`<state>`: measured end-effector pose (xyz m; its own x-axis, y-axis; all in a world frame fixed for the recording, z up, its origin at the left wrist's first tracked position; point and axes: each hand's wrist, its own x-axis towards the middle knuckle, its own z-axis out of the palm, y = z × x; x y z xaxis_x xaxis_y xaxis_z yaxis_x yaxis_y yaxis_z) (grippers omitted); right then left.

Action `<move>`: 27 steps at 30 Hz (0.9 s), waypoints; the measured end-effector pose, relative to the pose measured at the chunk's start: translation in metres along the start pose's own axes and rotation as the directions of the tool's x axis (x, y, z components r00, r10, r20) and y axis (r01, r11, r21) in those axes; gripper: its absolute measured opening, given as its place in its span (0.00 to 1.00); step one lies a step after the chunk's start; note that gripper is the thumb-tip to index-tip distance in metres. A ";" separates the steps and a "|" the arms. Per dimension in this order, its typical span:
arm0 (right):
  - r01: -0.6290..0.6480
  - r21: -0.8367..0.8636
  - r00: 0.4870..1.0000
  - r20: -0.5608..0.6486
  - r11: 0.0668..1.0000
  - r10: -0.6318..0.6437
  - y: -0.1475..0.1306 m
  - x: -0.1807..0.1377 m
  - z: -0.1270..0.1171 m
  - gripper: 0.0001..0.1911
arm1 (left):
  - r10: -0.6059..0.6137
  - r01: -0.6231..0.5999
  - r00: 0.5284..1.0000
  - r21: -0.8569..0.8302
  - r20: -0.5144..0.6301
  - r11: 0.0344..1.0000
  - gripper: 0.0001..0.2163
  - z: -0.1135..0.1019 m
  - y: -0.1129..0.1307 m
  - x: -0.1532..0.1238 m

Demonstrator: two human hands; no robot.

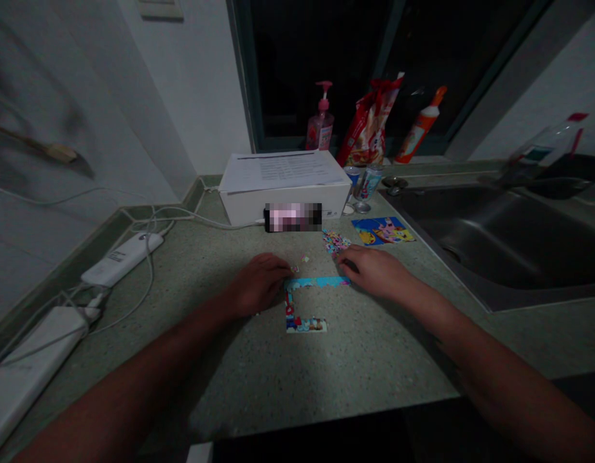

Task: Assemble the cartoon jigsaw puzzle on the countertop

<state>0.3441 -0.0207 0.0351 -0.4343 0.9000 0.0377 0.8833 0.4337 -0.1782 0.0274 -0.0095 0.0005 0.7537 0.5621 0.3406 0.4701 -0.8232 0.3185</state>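
Observation:
A partly joined jigsaw puzzle (316,281) lies on the counter in a C shape, with a blue top strip, a red left side and a short bottom strip. At its top left corner is my left hand (258,283), fingers drawn together; a small loose puzzle piece (305,259) lies just beyond. My right hand (374,269) rests by the strip's right end with thumb and fingers closed. What either hand holds, if anything, is too small to make out. Right beside the right fingertips is a heap of loose puzzle pieces (334,241). A cartoon picture card (383,231) lies farther right.
A phone (293,218) leans against a white box (285,173) behind the puzzle. Cans (369,183) stand beside the box. At right is a metal sink (509,238). Power strips (121,258) and cables lie at left. Bottles and a red bag (372,122) line the windowsill.

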 end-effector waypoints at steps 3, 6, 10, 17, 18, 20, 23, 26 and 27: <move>-0.006 -0.009 1.000 0.011 1.000 0.006 -0.001 0.000 -0.001 0.12 | -0.007 0.007 1.000 -0.003 -0.029 1.000 0.13 0.000 -0.001 0.000; 0.002 -0.035 0.999 0.033 0.999 -0.001 -0.001 0.000 -0.003 0.11 | -0.101 0.101 0.989 -0.001 -0.111 0.995 0.10 -0.004 -0.007 0.000; 0.005 -0.002 1.000 0.014 1.000 -0.005 0.000 0.000 -0.002 0.11 | -0.360 0.349 0.886 -0.091 -0.294 0.933 0.10 -0.011 -0.024 -0.002; -0.011 0.014 1.000 0.011 1.000 0.011 0.001 0.000 0.000 0.11 | -0.751 0.614 0.605 -0.447 -0.263 0.651 0.12 -0.015 -0.047 0.000; -0.014 0.015 1.000 0.011 1.000 0.014 0.001 0.000 0.000 0.11 | -0.765 0.611 0.591 -0.477 -0.256 0.632 0.12 -0.015 -0.047 0.001; -0.017 0.018 1.000 0.008 1.000 0.017 0.000 0.001 0.001 0.11 | -0.780 0.599 0.572 -0.519 -0.256 0.610 0.13 -0.016 -0.047 0.001; -0.012 0.024 1.000 0.007 1.000 0.012 0.000 0.001 0.000 0.11 | -0.782 0.593 0.570 -0.533 -0.252 0.604 0.14 -0.017 -0.045 0.000; -0.019 0.019 1.000 0.008 1.000 0.019 -0.001 0.001 -0.001 0.11 | -0.769 0.595 0.588 -0.511 -0.249 0.620 0.14 -0.015 -0.046 -0.001; -0.020 0.018 1.000 0.008 1.000 0.020 -0.001 0.001 -0.001 0.11 | -0.759 0.592 0.600 -0.498 -0.253 0.634 0.14 -0.015 -0.047 -0.001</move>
<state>0.3430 -0.0200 0.0364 -0.4183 0.9079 0.0264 0.8883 0.4149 -0.1969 -0.0024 0.0301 -0.0020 -0.0209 0.9822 0.1865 0.5149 -0.1493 0.8442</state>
